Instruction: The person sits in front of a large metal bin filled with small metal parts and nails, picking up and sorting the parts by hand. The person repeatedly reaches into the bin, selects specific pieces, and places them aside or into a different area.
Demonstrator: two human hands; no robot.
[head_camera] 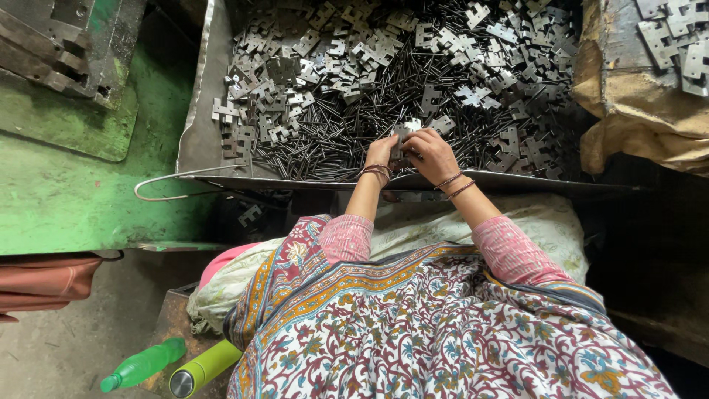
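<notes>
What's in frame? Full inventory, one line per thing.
metal tray: one, grey, centre top
stamped hinge plates: many, silver-grey, heaped in tray
thin pins: many, dark, under and among the plates
plates on sacking: several, grey, top right
sacking: one, tan, right
green machine bed: one, left
plastic bottle: one, green, bottom left
flask: one, yellow-green, beside bottle
held plates: small stack, silver, between both hands
left hand: grip on held plates
right hand: grip on held plates
</notes>
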